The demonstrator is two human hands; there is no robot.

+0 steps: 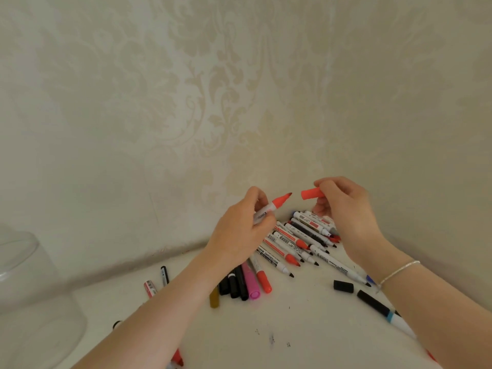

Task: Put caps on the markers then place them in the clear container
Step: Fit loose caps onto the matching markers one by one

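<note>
Cream damask wallpaper point(213, 89) rose behind the white table point(306, 328), where uncapped markers point(295, 242) lay heaped. Left hand point(243, 230) gripped a white red-tipped marker point(269, 207), right hand point(343, 206) pinched its red plastic cap point(311, 193), just apart. Clear plastic container point(29, 288) sat far left.

Hands: two, the left hand point(241, 230) and the right hand point(343, 206)
Red marker point(271, 206) held up: one
Red cap point(312, 193) held up: one
Loose black cap point(343, 286) right of the marker pile point(298, 243): one
Clear container point(32, 296) far left of the pile: one
Markers in the pile: too overlapped to count
</note>
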